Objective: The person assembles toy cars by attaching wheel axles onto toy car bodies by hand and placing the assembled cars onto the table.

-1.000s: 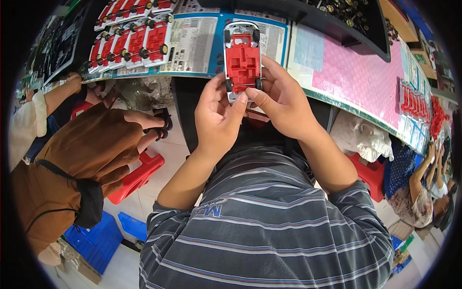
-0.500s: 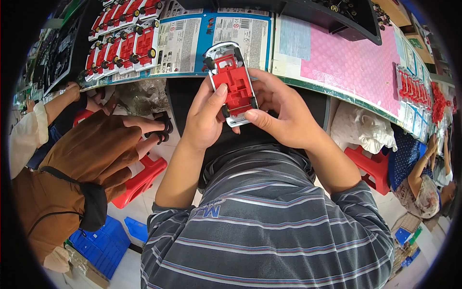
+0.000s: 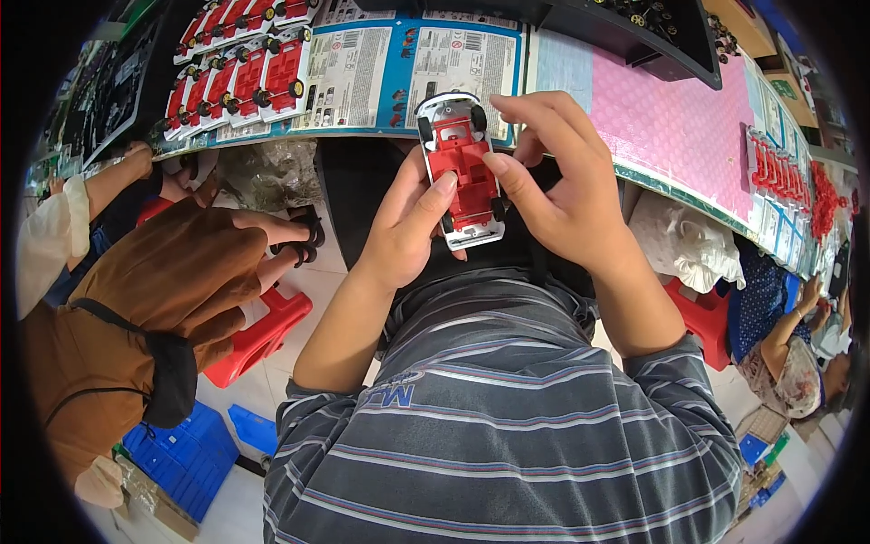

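Observation:
My left hand [image 3: 401, 234] grips a toy car [image 3: 469, 185] turned underside up, its thumb lying on the red chassis. The car has a white body rim and black wheels, and it is held in front of the table edge. To its right is my right hand [image 3: 571, 195], open, with the fingers spread and raised. Its thumb tip is at the car's right side; whether it touches cannot be made out. The left fingers are mostly hidden beneath the car.
Rows of similar upturned red-and-white toy cars [image 3: 243, 82] stand at the table's back left. A black tray [image 3: 625, 41] with small wheels is at the far edge. Pink sheeting [image 3: 671, 136] covers the right side, near red parts [image 3: 778, 172]. A co-worker in brown [image 3: 163, 281] sits at left.
My right hand has let go of the car's lower end and lifted away to the right, its fingers opening. The car, still in my left hand, has shifted slightly right.

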Action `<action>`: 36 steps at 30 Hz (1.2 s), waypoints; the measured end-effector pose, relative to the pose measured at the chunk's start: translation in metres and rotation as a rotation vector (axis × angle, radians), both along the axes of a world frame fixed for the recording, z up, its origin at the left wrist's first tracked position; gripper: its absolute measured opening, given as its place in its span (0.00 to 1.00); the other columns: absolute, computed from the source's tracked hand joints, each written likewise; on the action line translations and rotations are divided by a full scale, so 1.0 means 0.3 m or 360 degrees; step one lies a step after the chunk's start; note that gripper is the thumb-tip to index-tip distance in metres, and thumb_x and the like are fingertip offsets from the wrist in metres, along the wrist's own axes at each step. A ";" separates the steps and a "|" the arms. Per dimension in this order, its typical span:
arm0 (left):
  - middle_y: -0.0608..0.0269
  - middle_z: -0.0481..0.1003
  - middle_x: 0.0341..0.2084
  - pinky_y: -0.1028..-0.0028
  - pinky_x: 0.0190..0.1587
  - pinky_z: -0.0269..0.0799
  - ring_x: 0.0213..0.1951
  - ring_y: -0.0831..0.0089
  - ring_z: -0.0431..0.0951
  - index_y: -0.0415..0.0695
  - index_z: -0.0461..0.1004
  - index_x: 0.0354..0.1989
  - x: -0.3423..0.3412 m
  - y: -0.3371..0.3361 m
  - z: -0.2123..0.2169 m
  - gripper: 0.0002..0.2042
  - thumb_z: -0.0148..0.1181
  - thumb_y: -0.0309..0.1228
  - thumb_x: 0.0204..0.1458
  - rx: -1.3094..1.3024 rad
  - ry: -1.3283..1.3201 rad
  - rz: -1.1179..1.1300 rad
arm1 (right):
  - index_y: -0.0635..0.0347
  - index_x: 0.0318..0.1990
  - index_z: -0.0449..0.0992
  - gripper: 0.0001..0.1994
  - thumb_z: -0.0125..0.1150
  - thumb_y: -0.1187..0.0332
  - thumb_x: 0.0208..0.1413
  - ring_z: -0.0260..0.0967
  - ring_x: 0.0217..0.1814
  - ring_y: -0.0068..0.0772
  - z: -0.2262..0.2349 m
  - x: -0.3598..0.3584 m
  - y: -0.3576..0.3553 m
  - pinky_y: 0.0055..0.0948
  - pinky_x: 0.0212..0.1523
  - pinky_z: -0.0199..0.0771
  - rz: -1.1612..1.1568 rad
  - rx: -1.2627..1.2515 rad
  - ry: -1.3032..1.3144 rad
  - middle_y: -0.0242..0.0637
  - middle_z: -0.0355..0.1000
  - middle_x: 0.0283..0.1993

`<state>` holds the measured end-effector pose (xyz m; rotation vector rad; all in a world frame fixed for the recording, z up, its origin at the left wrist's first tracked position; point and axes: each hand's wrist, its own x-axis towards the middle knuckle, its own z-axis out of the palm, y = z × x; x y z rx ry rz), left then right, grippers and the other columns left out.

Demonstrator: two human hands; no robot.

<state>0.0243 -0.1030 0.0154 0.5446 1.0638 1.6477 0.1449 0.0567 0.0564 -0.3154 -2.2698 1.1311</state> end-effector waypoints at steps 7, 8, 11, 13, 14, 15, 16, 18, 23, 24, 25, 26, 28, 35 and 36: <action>0.54 0.72 0.55 0.75 0.35 0.80 0.46 0.71 0.79 0.40 0.54 0.69 -0.010 -0.009 -0.007 0.24 0.45 0.41 0.70 -0.0016 0.0076 0.0072 | 0.66 0.54 0.75 0.24 0.74 0.69 0.49 0.72 0.34 0.38 0.017 0.037 -0.056 0.31 0.35 0.76 0.0010 -0.0010 -0.0138 0.45 0.70 0.45; 0.53 0.71 0.56 0.72 0.43 0.79 0.49 0.70 0.78 0.40 0.55 0.69 0.002 0.006 -0.009 0.24 0.45 0.40 0.71 0.0039 0.0136 0.0173 | 0.66 0.54 0.74 0.26 0.75 0.68 0.48 0.73 0.36 0.41 0.008 0.040 -0.078 0.33 0.36 0.76 0.0021 -0.0006 -0.0123 0.45 0.70 0.46; 0.52 0.68 0.59 0.64 0.60 0.72 0.58 0.67 0.73 0.39 0.56 0.68 0.011 0.022 -0.014 0.23 0.44 0.39 0.71 0.0117 0.0188 0.0229 | 0.66 0.54 0.74 0.29 0.77 0.65 0.45 0.72 0.41 0.48 0.002 0.042 -0.110 0.37 0.41 0.76 0.0014 -0.0005 -0.0168 0.47 0.70 0.46; 0.52 0.69 0.58 0.65 0.58 0.74 0.57 0.67 0.74 0.39 0.56 0.68 0.020 0.035 -0.009 0.23 0.44 0.39 0.71 0.0129 0.0214 0.0256 | 0.66 0.55 0.73 0.30 0.77 0.64 0.44 0.72 0.43 0.48 0.006 0.034 -0.108 0.38 0.42 0.76 -0.0083 0.0167 -0.0256 0.48 0.70 0.47; 0.52 0.69 0.58 0.64 0.60 0.73 0.58 0.67 0.74 0.39 0.55 0.68 0.019 0.038 -0.007 0.23 0.43 0.40 0.71 0.0139 0.0255 0.0242 | 0.66 0.55 0.73 0.30 0.77 0.64 0.44 0.72 0.43 0.48 0.005 0.031 -0.109 0.38 0.42 0.76 -0.0083 0.0166 -0.0256 0.48 0.70 0.47; 0.52 0.69 0.58 0.64 0.60 0.73 0.58 0.67 0.74 0.39 0.55 0.68 0.023 0.039 -0.008 0.23 0.43 0.40 0.71 0.0138 0.0255 0.0241 | 0.66 0.56 0.73 0.31 0.77 0.65 0.44 0.72 0.44 0.49 0.003 0.027 -0.111 0.39 0.43 0.75 -0.0097 0.0150 -0.0275 0.48 0.70 0.47; 0.52 0.70 0.57 0.66 0.57 0.75 0.56 0.67 0.75 0.39 0.55 0.67 0.028 0.040 -0.011 0.23 0.42 0.41 0.71 0.0136 0.0216 0.0299 | 0.67 0.56 0.72 0.31 0.77 0.66 0.43 0.71 0.44 0.50 0.002 0.023 -0.114 0.40 0.44 0.75 -0.0111 0.0135 -0.0294 0.48 0.70 0.47; 0.53 0.70 0.56 0.67 0.55 0.76 0.55 0.68 0.76 0.40 0.55 0.67 0.029 0.034 -0.021 0.23 0.42 0.41 0.72 0.0136 0.0174 0.0363 | 0.68 0.56 0.72 0.31 0.76 0.67 0.42 0.71 0.44 0.50 -0.007 0.014 -0.123 0.41 0.44 0.75 -0.0158 0.0218 -0.0266 0.49 0.70 0.47; 0.54 0.72 0.54 0.77 0.37 0.81 0.48 0.71 0.80 0.42 0.56 0.66 0.016 0.022 -0.028 0.23 0.42 0.45 0.71 0.0028 0.0235 0.0366 | 0.69 0.53 0.73 0.28 0.75 0.73 0.42 0.75 0.43 0.39 0.016 0.015 -0.120 0.32 0.46 0.77 -0.0276 0.0353 0.0001 0.47 0.76 0.46; 0.53 0.73 0.53 0.76 0.35 0.81 0.46 0.71 0.80 0.41 0.56 0.65 0.021 0.025 -0.025 0.23 0.44 0.45 0.71 0.0029 0.0226 0.0353 | 0.69 0.52 0.74 0.28 0.75 0.73 0.41 0.76 0.43 0.39 0.023 0.005 -0.114 0.32 0.47 0.77 -0.0312 0.0330 0.0061 0.47 0.76 0.46; 0.54 0.73 0.52 0.76 0.35 0.81 0.46 0.71 0.80 0.41 0.56 0.65 0.031 0.028 -0.029 0.23 0.44 0.45 0.70 0.0024 0.0261 0.0360 | 0.69 0.52 0.74 0.27 0.75 0.73 0.41 0.76 0.44 0.39 0.026 -0.008 -0.108 0.32 0.47 0.77 -0.0349 0.0306 0.0122 0.46 0.75 0.45; 0.54 0.73 0.52 0.77 0.34 0.81 0.46 0.71 0.80 0.41 0.56 0.65 0.034 0.032 -0.035 0.23 0.45 0.44 0.70 0.0019 0.0299 0.0362 | 0.68 0.51 0.74 0.27 0.76 0.71 0.41 0.75 0.43 0.39 0.021 -0.026 -0.090 0.32 0.46 0.77 -0.0358 0.0384 0.0126 0.46 0.75 0.44; 0.54 0.72 0.53 0.75 0.41 0.79 0.48 0.71 0.78 0.40 0.56 0.65 0.040 0.021 -0.045 0.24 0.48 0.42 0.69 0.0106 0.0288 0.0272 | 0.67 0.50 0.74 0.27 0.77 0.68 0.41 0.74 0.42 0.39 0.027 -0.053 -0.084 0.32 0.45 0.77 -0.0354 0.0432 0.0066 0.44 0.75 0.42; 0.58 0.69 0.56 0.70 0.60 0.68 0.56 0.73 0.72 0.39 0.57 0.64 0.071 0.016 -0.074 0.22 0.53 0.36 0.68 0.0139 0.0446 0.0251 | 0.67 0.49 0.75 0.26 0.76 0.65 0.43 0.75 0.43 0.45 0.000 -0.080 -0.116 0.36 0.43 0.78 -0.0415 0.0339 -0.0031 0.48 0.73 0.46; 0.58 0.70 0.54 0.71 0.58 0.69 0.54 0.74 0.73 0.39 0.58 0.62 0.075 0.011 -0.080 0.20 0.52 0.35 0.68 0.0117 0.0476 0.0264 | 0.67 0.49 0.75 0.26 0.76 0.65 0.43 0.75 0.43 0.45 -0.002 -0.079 -0.118 0.36 0.43 0.78 -0.0411 0.0333 -0.0034 0.48 0.73 0.46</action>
